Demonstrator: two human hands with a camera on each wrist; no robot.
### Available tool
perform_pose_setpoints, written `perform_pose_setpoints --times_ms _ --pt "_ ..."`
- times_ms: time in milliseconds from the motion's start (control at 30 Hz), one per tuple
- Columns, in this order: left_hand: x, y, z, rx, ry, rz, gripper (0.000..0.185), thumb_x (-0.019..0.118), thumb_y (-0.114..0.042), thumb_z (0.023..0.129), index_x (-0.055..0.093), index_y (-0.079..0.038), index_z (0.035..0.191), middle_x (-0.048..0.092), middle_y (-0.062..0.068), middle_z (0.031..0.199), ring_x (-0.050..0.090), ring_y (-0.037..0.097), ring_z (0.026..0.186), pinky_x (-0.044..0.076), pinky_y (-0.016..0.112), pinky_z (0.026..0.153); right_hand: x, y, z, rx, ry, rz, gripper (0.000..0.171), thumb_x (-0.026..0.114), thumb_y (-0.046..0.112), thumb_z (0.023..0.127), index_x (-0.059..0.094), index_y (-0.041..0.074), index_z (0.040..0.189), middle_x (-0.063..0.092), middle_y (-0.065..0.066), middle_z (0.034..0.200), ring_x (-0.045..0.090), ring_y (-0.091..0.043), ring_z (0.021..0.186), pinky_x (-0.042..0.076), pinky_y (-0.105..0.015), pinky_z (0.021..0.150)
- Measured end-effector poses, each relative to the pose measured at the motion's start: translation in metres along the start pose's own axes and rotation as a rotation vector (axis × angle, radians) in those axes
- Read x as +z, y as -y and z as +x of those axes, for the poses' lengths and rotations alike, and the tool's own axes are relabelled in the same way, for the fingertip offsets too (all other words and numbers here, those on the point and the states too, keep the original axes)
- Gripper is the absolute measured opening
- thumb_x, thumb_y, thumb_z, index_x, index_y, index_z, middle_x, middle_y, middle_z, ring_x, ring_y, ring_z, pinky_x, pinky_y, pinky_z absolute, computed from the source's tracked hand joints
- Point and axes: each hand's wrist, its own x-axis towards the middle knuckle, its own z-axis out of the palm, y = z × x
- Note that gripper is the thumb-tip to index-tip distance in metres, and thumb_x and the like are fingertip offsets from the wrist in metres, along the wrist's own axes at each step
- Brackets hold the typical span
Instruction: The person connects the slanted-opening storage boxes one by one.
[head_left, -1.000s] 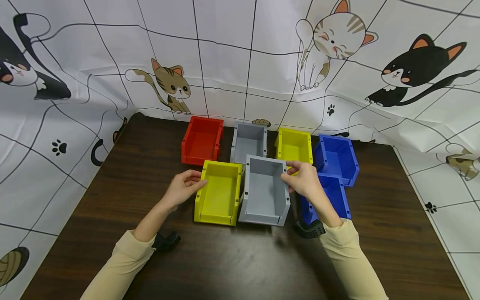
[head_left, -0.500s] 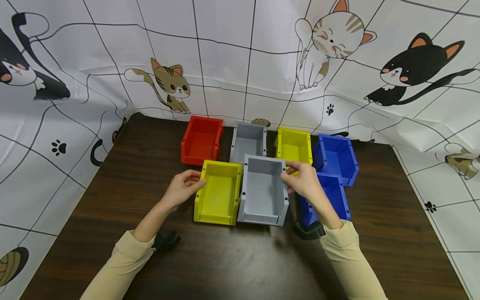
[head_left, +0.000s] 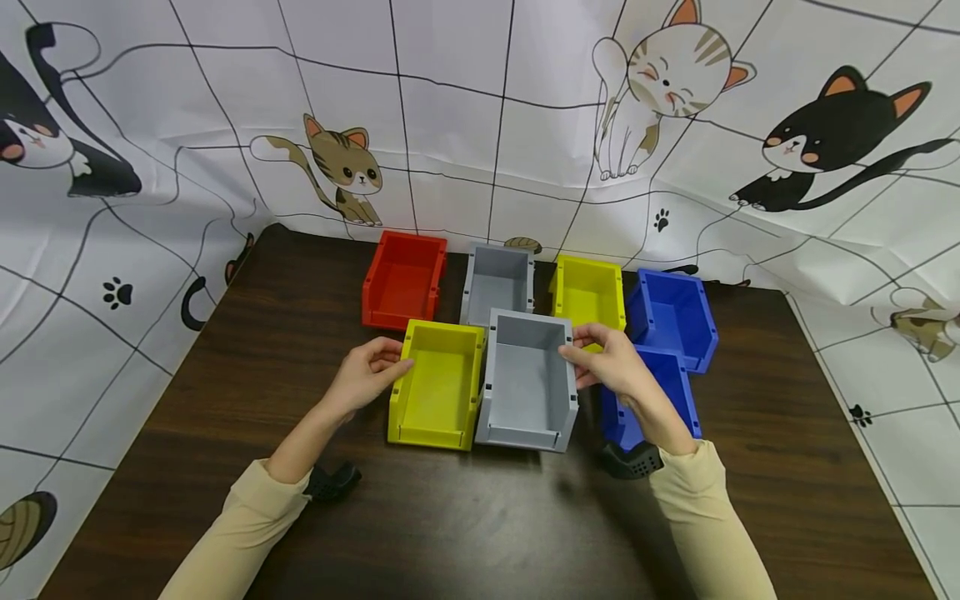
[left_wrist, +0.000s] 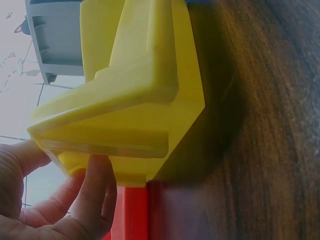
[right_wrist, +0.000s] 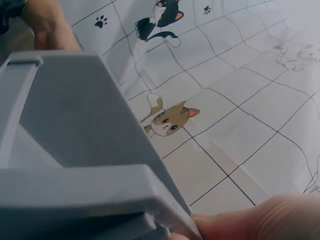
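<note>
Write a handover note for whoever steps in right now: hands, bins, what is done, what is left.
Left hand grips the far left corner of the near yellow plastic bin.
Right hand grips the right wall of the near grey plastic bin.
Done: those two bins sit side by side, walls touching, on the dark wooden table.
Behind them stands a row of red, grey, yellow and blue bins.
Left: the near blue plastic bin stands apart, probably next to join.
</note>
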Motion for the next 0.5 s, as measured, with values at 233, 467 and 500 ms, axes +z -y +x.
perform_pose_setpoints --times_ms 233,467,500 --pt "-0.0003 0.0004 0.0 0.016 -0.01 0.011 0.035 0.061 -0.017 0.092 0.052 0.007 0.117 0.055 0.021 0.11 0.059 0.028 0.094 0.051 0.028 0.08 -0.0014 0.001 0.002 0.026 0.053 0.066 0.027 0.057 0.006 0.092 0.042 -0.009 0.109 0.051 -0.006 0.075 0.051 -0.011 0.054 0.053 -0.027 0.053" --pt "-0.0006 0.0023 0.0016 0.031 -0.006 0.015 0.033 0.06 -0.016 0.093 0.052 0.007 0.115 0.055 0.022 0.111 0.059 0.029 0.095 0.051 0.029 0.081 0.0012 -0.0009 0.0045 -0.007 0.025 0.092 0.022 0.058 0.004 0.09 0.044 -0.007 0.103 0.049 -0.006 0.074 0.051 -0.011 0.051 0.052 -0.026 0.05" --pt "-0.0003 0.0021 0.0017 0.028 -0.007 0.015 0.033 0.06 -0.016 0.093 0.052 0.007 0.115 0.055 0.022 0.111 0.059 0.029 0.095 0.051 0.029 0.081 0.0014 -0.001 0.0044 -0.015 0.017 0.095 0.022 0.058 0.004 0.09 0.045 -0.007 0.103 0.049 -0.006 0.074 0.051 -0.011 0.051 0.051 -0.025 0.05"
